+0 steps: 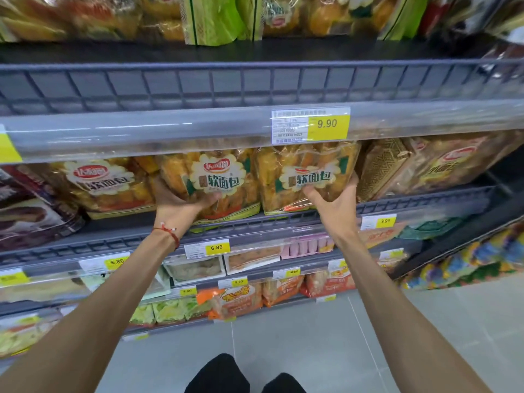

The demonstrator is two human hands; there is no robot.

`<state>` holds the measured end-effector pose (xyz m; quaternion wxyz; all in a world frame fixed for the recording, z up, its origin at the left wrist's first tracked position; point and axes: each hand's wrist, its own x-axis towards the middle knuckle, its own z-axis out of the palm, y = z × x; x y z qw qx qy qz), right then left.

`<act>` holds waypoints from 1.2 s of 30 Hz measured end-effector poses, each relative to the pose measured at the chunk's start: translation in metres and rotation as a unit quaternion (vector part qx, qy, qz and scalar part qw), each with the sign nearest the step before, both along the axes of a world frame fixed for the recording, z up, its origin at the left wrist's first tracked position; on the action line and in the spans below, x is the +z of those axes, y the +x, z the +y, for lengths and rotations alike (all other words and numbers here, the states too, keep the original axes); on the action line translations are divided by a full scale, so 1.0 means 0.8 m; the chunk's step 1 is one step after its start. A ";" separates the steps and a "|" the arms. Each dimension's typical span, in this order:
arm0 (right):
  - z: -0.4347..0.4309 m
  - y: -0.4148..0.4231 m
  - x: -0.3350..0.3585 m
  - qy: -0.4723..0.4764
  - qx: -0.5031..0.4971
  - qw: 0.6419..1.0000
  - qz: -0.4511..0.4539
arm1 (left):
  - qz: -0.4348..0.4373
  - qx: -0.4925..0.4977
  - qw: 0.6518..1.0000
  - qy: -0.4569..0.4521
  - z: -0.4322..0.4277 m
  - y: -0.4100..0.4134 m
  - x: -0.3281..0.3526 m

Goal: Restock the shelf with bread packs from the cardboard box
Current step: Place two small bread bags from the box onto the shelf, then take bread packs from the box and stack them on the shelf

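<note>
Two clear bread packs with yellow buns and a white flower-shaped label stand upright on the grey wire-fronted shelf (pixel 255 222). My left hand (pixel 181 204) grips the lower left corner of the middle bread pack (pixel 215 180). My right hand (pixel 334 199) grips the lower edge of the right bread pack (pixel 309 177). Both packs rest just behind the shelf's front rail. Another bread pack (pixel 102 182) of the same kind stands to the left. The cardboard box is out of view.
A brown-patterned pack (pixel 385 168) and more bread stand to the right. The upper shelf rail (pixel 255 80) with a 9.90 price tag (pixel 326 124) hangs just above the packs. Lower shelves hold other snacks. Grey floor tiles (pixel 312 350) lie below.
</note>
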<state>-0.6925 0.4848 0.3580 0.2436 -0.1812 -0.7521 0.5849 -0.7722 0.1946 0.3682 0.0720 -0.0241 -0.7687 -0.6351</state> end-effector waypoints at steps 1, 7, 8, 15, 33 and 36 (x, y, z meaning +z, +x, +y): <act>-0.001 -0.001 0.006 0.005 -0.001 1.000 -0.004 | 0.006 0.006 1.000 -0.003 0.001 -0.001 -0.001; 0.018 -0.008 0.007 0.070 -0.013 0.995 -0.067 | -0.027 -0.002 0.999 -0.033 0.000 -0.007 -0.010; 0.019 -0.005 0.002 0.070 -0.011 0.993 -0.089 | -0.038 0.002 0.999 -0.038 -0.001 -0.007 -0.012; 0.020 0.011 0.013 0.116 -0.017 0.968 -0.220 | -0.109 0.052 0.991 -0.048 0.009 0.005 -0.001; -0.142 0.143 0.050 -0.073 -0.100 0.972 -0.201 | -0.207 0.020 0.978 -0.023 -0.024 0.138 0.065; -0.197 0.173 0.058 -0.109 -0.138 0.967 -0.183 | -0.212 -0.075 0.973 -0.044 -0.056 0.155 0.063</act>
